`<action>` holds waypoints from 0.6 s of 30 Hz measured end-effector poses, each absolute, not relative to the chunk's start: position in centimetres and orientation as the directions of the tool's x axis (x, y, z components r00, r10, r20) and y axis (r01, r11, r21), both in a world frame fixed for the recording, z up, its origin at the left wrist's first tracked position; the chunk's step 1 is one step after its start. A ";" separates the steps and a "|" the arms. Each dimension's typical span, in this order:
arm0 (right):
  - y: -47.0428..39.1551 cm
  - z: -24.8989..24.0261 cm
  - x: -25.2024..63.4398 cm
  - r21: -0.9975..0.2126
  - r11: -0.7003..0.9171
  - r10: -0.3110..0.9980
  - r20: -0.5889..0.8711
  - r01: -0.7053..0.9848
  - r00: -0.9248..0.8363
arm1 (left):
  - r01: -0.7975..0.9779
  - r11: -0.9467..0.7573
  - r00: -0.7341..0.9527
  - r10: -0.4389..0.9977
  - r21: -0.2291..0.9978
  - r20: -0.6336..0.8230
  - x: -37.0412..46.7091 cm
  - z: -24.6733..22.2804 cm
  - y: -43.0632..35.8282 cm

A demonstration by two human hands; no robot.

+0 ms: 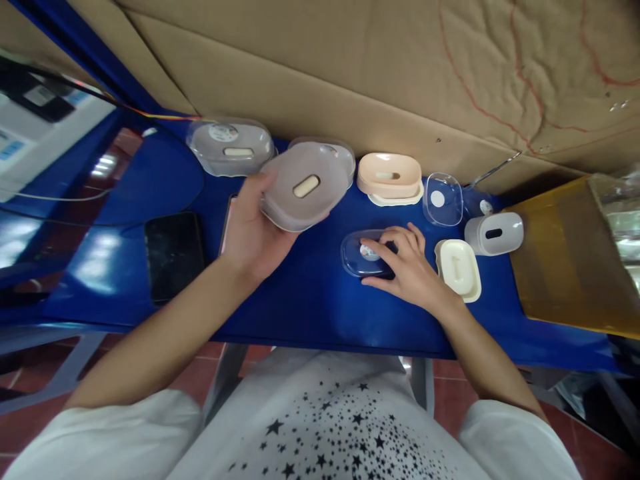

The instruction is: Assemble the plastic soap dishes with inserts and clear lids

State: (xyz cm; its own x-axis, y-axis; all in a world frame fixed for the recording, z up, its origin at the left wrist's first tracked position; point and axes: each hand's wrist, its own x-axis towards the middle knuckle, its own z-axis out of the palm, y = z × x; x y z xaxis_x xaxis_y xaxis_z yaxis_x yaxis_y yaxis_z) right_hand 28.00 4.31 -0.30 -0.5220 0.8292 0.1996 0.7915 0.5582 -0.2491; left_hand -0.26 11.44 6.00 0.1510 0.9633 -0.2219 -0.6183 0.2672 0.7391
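My left hand (257, 230) is wrapped round a greyish-pink oval plastic box (330, 177), raised above the table, with a cream oval piece in its top. On the table lies a clear plastic cover (353, 257) with a round sticker. My right hand (400, 263) grips this cover, thumb at its near side and fingers over its top; its right part is hidden under the hand. Behind the raised box sits another clear cover (345, 160), partly hidden. A peach oval box (390, 172) rests on a cream lid (400, 200) beyond my right hand.
A grey box under a clear cover (230, 147) stands at the back left. To the right are a clear square cover (445, 200), a cream lid (460, 270), a pale slotted box (500, 233) and a carton (555, 260). A black phone (174, 257) lies at left.
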 end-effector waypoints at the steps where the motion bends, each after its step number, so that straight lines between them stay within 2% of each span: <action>1: 4.2 -0.1 28.3 -0.269 0.557 0.830 0.180 0.785 -0.528 | -0.605 0.319 0.185 0.947 0.730 -0.261 -0.1 5.7 11.4; 4: 4.1 1.2 29.8 -0.383 0.538 0.836 0.125 0.751 -0.534 | -0.554 0.422 0.263 0.907 0.718 -0.329 0.3 4.9 11.5; 7: 4.1 3.7 31.7 -0.554 0.513 0.822 0.097 0.656 -0.561 | -0.541 0.413 0.270 0.910 0.732 -0.314 0.5 4.2 11.4; 9: 4.0 5.1 32.5 -0.636 0.516 0.810 0.145 0.574 -0.568 | -0.507 0.443 0.303 0.895 0.739 -0.329 0.7 3.6 10.9; 11: 3.8 5.6 32.3 -0.617 0.547 0.823 0.273 0.566 -0.498 | -0.438 0.520 0.395 0.844 0.734 -0.362 0.9 2.8 10.0; 14: 3.3 4.8 30.3 -0.465 0.590 0.801 0.442 0.660 -0.404 | -0.345 0.628 0.580 0.727 0.697 -0.368 1.6 1.8 8.4; 18: 2.6 2.6 27.2 -0.366 0.608 0.783 0.422 0.705 -0.457 | -0.324 0.677 0.692 0.646 0.661 -0.321 2.3 1.3 7.1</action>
